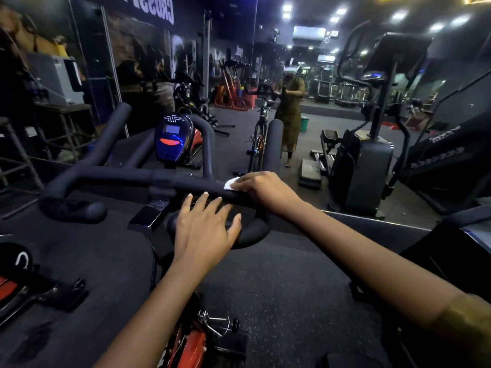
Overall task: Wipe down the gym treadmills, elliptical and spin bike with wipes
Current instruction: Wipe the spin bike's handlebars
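Observation:
A spin bike's black handlebar (119, 176) runs across the middle of the view, with a blue console (172, 140) behind it and a red frame (194, 346) below. My right hand (261, 188) presses a small white wipe (230, 184) onto the crossbar right of centre, fingers curled over it. My left hand (204, 229) lies flat, fingers straight, on the curved near loop of the handlebar (249, 235).
A mirror wall ahead reflects me, the bike and the gym. An elliptical (364, 166) stands to the right, with a dark machine (451, 155) beyond it. Another bike's red and black parts (32, 288) sit at the lower left. The floor is dark rubber (279, 282).

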Demonstrator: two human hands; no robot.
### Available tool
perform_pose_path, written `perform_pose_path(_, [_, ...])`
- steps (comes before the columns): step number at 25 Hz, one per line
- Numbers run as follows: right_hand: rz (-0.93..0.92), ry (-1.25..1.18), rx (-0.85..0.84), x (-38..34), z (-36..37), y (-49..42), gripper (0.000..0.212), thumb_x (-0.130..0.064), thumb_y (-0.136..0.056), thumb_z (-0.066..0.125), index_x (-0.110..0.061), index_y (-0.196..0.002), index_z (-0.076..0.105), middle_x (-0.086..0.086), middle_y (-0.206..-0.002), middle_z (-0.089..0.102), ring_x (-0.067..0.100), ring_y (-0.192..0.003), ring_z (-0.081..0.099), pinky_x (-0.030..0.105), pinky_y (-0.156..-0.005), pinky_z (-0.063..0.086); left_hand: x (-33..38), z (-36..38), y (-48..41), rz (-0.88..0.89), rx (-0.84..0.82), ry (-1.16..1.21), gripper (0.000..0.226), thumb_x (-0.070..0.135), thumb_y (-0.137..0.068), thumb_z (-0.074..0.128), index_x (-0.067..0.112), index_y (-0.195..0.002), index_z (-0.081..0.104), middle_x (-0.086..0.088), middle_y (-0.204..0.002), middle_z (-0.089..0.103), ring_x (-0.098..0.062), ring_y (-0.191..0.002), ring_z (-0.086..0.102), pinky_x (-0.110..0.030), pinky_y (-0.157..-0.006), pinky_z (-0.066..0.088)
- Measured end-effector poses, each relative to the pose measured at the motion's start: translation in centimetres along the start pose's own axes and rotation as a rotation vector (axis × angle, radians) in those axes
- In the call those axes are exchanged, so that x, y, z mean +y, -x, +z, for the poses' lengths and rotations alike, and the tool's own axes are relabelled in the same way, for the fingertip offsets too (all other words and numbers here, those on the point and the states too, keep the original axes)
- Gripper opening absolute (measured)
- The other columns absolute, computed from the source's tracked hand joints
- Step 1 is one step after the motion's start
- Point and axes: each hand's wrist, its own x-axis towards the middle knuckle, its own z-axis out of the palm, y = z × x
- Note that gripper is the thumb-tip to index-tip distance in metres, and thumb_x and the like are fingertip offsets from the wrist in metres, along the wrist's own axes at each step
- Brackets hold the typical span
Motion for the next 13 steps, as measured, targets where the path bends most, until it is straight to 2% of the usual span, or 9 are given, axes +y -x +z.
perform_pose_path(1, [-0.051,0.019,-0.012,0.2,0.0,0.5,0.037,0.004,-0.075,0.058,-0.010,-0.106,0.071,0.013,-0.105,0.070,0.029,-0.097,0.066,0.042,-0.080,0.054,0.0,0.0,0.0,0.000,-0.007,-0.009,0.052,0.045,-0.085,0.034,0.017,-0.095,0.076,-0.006,-0.101,0.073,-0.030,-0.105,0.065,-0.042,-0.097,0.028])
perform_pose_path(3, [-0.165,0.063,0.002,1.0,-0.4,2.2,0.034,0.001,-0.068,0.060,-0.013,-0.095,0.075,0.007,-0.097,0.072,0.025,-0.086,0.068,0.031,-0.070,0.055,0.0,0.2,0.0,0.000,-0.014,-0.030,0.051,0.046,-0.085,0.034,0.020,-0.092,0.077,-0.003,-0.098,0.074,-0.028,-0.103,0.066,-0.041,-0.095,0.029])
perform_pose_path(5, [-0.220,0.094,0.017,1.7,-1.0,4.0,0.032,-0.002,-0.064,0.060,-0.016,-0.088,0.076,0.001,-0.092,0.073,0.021,-0.081,0.068,0.025,-0.067,0.049,0.1,0.0,0.1,-0.013,-0.032,-0.034,0.055,0.048,-0.085,0.029,0.023,-0.098,0.076,0.000,-0.102,0.073,-0.026,-0.107,0.064,-0.040,-0.097,0.031])
perform_pose_path(7, [-0.139,0.022,0.018,2.2,-1.1,5.4,0.035,0.002,-0.065,0.057,-0.014,-0.090,0.076,0.003,-0.093,0.073,0.022,-0.082,0.069,0.019,-0.071,0.041,0.1,-0.4,0.0,-0.046,-0.112,-0.021,0.069,0.054,-0.084,0.014,0.027,-0.116,0.069,0.003,-0.120,0.067,-0.023,-0.123,0.054,-0.040,-0.104,0.030])
perform_pose_path(9, [0.014,-0.098,0.065,2.2,-1.0,6.5,0.036,0.006,-0.071,0.054,-0.009,-0.096,0.075,0.009,-0.097,0.072,0.025,-0.088,0.069,0.017,-0.075,0.038,0.1,-1.0,-0.2,-0.058,-0.195,-0.029,0.085,0.058,-0.078,-0.003,0.031,-0.134,0.054,0.008,-0.138,0.054,-0.018,-0.137,0.038,-0.036,-0.111,0.021])
perform_pose_path(13, [0.227,-0.307,0.148,-0.4,-1.1,9.7,0.026,-0.001,-0.083,0.062,-0.010,-0.105,0.072,0.014,-0.100,0.071,0.029,-0.091,0.067,0.017,-0.072,0.037,1.0,-2.3,1.1,-0.069,-0.238,-0.002,0.090,0.061,-0.074,-0.008,0.029,-0.146,0.036,0.007,-0.152,0.036,-0.016,-0.145,0.020,-0.037,-0.116,0.007])
